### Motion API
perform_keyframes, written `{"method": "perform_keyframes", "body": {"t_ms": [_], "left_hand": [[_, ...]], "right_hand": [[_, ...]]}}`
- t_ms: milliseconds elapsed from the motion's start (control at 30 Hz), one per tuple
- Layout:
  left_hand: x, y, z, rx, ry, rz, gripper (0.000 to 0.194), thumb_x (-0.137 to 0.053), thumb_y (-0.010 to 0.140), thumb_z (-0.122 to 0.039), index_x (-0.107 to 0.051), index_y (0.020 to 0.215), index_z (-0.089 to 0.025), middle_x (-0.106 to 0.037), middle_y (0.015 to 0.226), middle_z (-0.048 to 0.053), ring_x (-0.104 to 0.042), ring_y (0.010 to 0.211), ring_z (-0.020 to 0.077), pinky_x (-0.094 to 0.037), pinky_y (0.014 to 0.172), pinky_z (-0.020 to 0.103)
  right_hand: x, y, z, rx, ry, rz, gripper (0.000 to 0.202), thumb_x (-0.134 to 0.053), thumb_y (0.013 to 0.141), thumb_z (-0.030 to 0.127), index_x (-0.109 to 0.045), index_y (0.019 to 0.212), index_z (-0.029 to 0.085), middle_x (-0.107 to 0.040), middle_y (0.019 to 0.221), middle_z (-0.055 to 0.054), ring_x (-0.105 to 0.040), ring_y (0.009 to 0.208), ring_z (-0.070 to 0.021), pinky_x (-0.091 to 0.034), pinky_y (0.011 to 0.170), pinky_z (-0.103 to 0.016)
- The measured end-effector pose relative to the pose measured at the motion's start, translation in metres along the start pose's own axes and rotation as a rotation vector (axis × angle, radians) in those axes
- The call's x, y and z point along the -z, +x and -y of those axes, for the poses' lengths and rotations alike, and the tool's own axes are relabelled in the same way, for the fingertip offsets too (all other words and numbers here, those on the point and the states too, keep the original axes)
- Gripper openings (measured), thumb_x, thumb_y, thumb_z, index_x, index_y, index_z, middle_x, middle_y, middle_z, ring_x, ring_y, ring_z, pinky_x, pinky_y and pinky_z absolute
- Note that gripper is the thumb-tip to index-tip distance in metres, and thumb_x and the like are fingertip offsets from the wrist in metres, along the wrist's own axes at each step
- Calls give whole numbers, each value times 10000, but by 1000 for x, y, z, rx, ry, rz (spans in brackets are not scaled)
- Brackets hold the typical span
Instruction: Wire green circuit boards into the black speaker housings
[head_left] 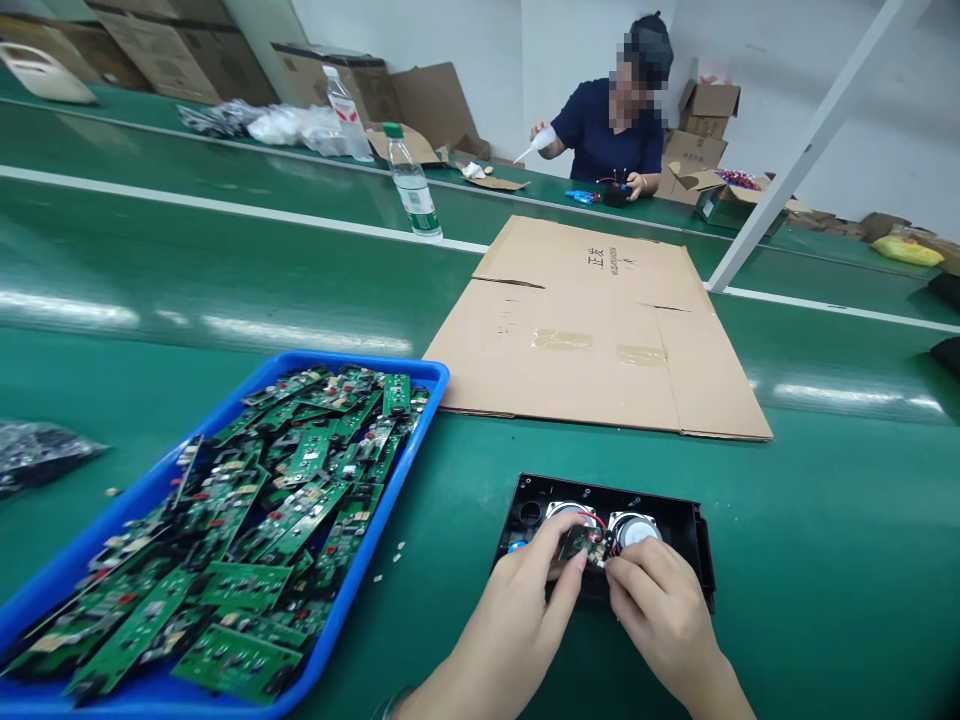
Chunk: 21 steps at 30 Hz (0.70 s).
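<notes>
A black plastic speaker housing [679, 525] lies on the green table in front of me, with two round silver speakers [636, 528] inside it. My left hand [517, 615] and my right hand [660, 610] meet over its middle. Both pinch a small green circuit board [581, 543] with red wires, held between the two speakers. My fingers hide the near half of the housing.
A blue tray [390, 480] heaped with several green circuit boards sits at my left. A flattened cardboard sheet [592, 330] lies beyond the housing. A water bottle [411, 185] stands farther back. A person in a dark shirt [611, 130] works across the table among cardboard boxes.
</notes>
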<state>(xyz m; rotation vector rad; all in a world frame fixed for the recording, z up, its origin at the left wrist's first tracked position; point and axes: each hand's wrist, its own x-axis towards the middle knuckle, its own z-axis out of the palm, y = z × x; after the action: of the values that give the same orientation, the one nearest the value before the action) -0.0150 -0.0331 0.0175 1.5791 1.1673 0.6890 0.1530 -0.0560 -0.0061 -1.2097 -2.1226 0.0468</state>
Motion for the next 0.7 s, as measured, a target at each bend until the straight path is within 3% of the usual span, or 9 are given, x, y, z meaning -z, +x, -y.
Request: {"method": "perform_keyframes", "body": {"t_ms": [167, 433, 600, 700], "left_hand": [[0, 0, 2, -13, -15, 4, 244, -393, 917, -282, -503, 1131, -243, -669, 921, 22, -649, 839, 205, -510, 732, 282], [-1, 1, 2, -88, -45, -8, 230, -443, 911, -249, -547, 1116, -260, -685, 990, -1, -651, 880, 186, -491, 781, 248], [7, 3, 2, -96, -107, 66, 210, -452, 911, -231, -567, 1086, -252, -692, 930, -11, -662, 779, 169, -507, 710, 224], [9, 2, 4, -128, -82, 76, 223, -462, 909, -212, -570, 1098, -259, -686, 1008, -1, -654, 872, 178, -499, 777, 225]], "right_hand": [[-1, -4, -3, -43, 20, 14, 179, -434, 902, 71, -592, 869, 149, -572, 740, -40, -526, 642, -130, -437, 551, -259], [0, 0, -1, -6, -3, 22, 184, -439, 898, 51, -599, 865, 138, -586, 726, -47, -517, 621, -129, -424, 522, -260], [1, -1, -1, -109, 107, 27, 180, -455, 920, 120, -612, 854, 175, -584, 724, -29, -541, 632, -126, -447, 543, -252], [2, -2, -3, -221, 191, 47, 138, -451, 927, 185, -589, 936, 185, -563, 706, -16, -537, 598, -128, -453, 510, -242]]}}
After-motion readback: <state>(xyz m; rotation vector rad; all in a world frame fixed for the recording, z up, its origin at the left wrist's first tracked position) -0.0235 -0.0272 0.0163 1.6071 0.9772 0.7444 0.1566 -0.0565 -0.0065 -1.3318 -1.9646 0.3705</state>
